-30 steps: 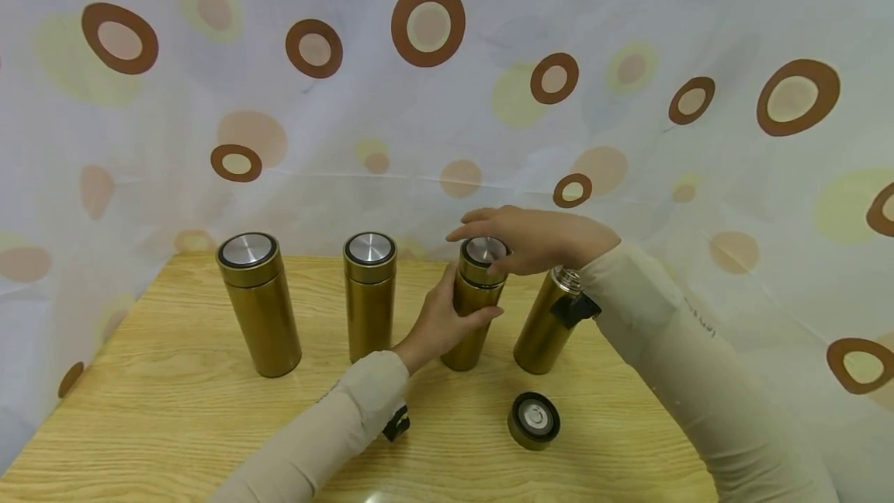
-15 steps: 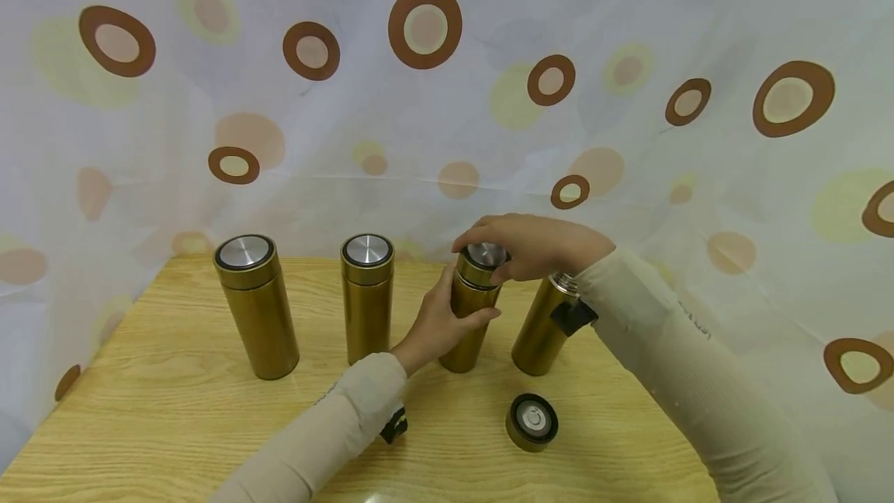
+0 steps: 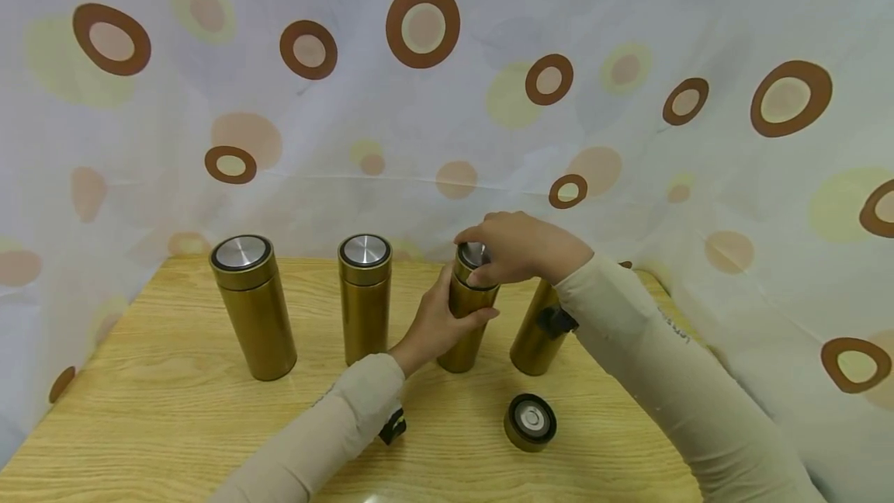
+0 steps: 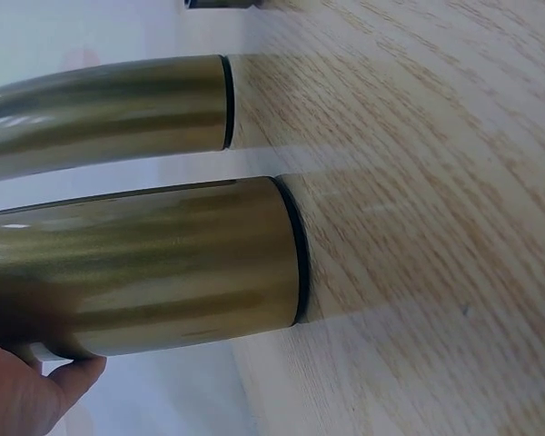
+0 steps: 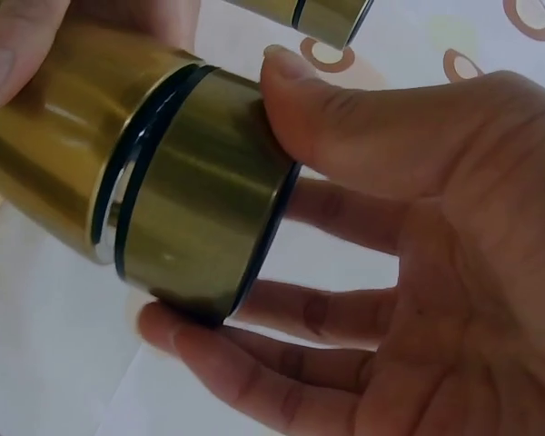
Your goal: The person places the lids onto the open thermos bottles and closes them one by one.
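Note:
A gold thermos bottle stands upright on the table, third from the left. My left hand grips its body, with the thumb across the front. From above, my right hand holds the lid, thumb on one side and fingers curled round the other. A thin silver gap shows between lid and body in the right wrist view. To the right stands another gold bottle, its top hidden behind my right wrist. In front of it lies a loose lid, its inner side facing up.
On the left stand two more gold bottles, one farther out and one nearer my hands, both with silver-topped lids on. The wooden table ends at a patterned curtain behind the row.
My right hand has lowered from an open span over the lid to a grip round it, then turned, its wrist shifting left. The left hand keeps its hold on the bottle.

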Motion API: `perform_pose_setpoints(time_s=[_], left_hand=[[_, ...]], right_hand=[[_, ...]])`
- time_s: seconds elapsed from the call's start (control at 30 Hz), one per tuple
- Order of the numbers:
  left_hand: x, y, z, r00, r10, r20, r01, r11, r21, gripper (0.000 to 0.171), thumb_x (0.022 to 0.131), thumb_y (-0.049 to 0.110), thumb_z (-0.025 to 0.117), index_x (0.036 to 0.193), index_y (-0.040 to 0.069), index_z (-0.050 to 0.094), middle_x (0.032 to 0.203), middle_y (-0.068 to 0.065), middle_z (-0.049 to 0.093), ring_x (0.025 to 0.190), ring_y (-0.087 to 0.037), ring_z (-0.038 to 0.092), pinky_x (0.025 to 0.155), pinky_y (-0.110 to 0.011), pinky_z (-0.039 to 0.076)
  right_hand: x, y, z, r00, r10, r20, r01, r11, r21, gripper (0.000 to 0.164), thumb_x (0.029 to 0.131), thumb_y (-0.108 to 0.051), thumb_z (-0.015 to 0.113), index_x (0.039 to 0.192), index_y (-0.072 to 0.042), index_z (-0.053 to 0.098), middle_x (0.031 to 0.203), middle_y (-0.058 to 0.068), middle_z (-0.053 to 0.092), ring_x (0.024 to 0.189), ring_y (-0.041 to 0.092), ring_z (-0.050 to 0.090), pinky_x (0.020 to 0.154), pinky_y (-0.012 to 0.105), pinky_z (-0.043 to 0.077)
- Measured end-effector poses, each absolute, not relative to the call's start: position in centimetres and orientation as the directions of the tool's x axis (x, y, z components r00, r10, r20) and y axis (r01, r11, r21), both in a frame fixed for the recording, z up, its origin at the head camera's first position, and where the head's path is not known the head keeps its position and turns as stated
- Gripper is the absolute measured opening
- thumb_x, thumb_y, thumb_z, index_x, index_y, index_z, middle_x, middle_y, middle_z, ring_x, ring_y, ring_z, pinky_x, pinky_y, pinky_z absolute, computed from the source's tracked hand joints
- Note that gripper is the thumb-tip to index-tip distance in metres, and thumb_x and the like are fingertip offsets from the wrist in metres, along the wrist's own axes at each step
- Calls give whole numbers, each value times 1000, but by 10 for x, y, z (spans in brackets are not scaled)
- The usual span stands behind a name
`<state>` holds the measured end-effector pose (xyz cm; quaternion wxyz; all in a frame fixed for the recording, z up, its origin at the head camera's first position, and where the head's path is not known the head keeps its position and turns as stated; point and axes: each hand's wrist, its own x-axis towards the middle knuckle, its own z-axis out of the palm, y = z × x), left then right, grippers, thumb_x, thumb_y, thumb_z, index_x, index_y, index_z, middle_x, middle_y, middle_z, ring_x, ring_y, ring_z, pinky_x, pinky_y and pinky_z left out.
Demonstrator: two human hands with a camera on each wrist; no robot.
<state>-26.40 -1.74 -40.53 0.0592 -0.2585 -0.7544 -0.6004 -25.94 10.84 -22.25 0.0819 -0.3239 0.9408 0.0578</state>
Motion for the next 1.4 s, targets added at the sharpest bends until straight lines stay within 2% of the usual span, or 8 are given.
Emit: perform_pose_setpoints(time_s=[0.17, 0.43, 0.5, 0.6, 0.73, 0.9, 1.13, 1.4], left_hand=[[-264, -18, -405, -854, 322, 408, 469, 138, 872, 77, 86, 28, 74, 146, 21, 27, 128, -4, 56, 109, -17, 60, 90, -34, 50], [-262, -22, -404, -868, 328, 372, 435, 145, 889, 72, 87, 29, 73, 144, 20, 30, 131, -3, 53, 114, -17, 56, 95, -36, 48], [-262, -22, -405, -871, 331, 364, 429, 148, 891, 76, 87, 29, 73, 147, 21, 28, 137, -2, 50, 120, -17, 53, 100, -37, 45], [-263, -21, -406, -863, 341, 372, 438, 143, 887, 75, 87, 31, 73, 147, 21, 28, 140, -1, 47, 125, -17, 50, 104, -40, 42], [-264, -21, -403, -862, 339, 376, 442, 143, 885, 76, 86, 31, 73, 145, 20, 27, 135, -3, 51, 120, -18, 54, 100, -39, 45], [-264, -20, -401, -865, 332, 376, 441, 149, 885, 71, 86, 27, 74, 142, 15, 30, 129, -7, 55, 111, -21, 59, 93, -38, 49], [-263, -18, -402, -870, 329, 368, 431, 142, 891, 66, 87, 27, 73, 138, 13, 34, 126, -8, 56, 108, -22, 60, 92, -40, 50], [-262, -18, -404, -867, 328, 376, 440, 148, 886, 75, 86, 30, 74, 144, 17, 28, 130, -5, 54, 113, -19, 58, 95, -38, 48]], right_hand=[[-258, 106, -223, -795, -591, -138, -602, 797, 53, 51, 89, -34, 68, 130, -6, 58, 119, 11, 64, 105, 30, 60, 88, 44, 51], [-264, 101, -245, -895, -443, 47, -439, 895, 81, 54, 85, -60, 60, 78, -7, 53, 62, 3, 47, 53, 17, 47, 47, 29, 38], [-263, 102, -246, -898, -440, 20, -434, 893, 121, 59, 85, -66, 56, 87, -7, 56, 70, 6, 54, 60, 20, 54, 51, 32, 43], [-263, 109, -237, -853, -513, -96, -520, 851, 74, 67, 88, -63, 56, 124, -7, 57, 112, 14, 61, 97, 30, 62, 77, 42, 52], [-268, 118, -219, -717, -658, -231, -655, 749, -101, 73, 92, -35, 66, 152, -17, 28, 155, 15, 25, 139, 38, 29, 108, 55, 32], [-271, 121, -213, -644, -707, -292, -702, 698, -141, 68, 88, -10, 69, 148, -17, 38, 150, 11, 37, 136, 30, 38, 107, 49, 37], [-270, 121, -220, -651, -717, -249, -728, 683, -63, 60, 85, -8, 71, 140, -12, 49, 134, 10, 53, 120, 27, 53, 98, 43, 46], [-268, 124, -223, -604, -766, -220, -762, 636, -120, 60, 84, 3, 68, 140, -8, 48, 139, 10, 50, 125, 27, 50, 100, 43, 45]])
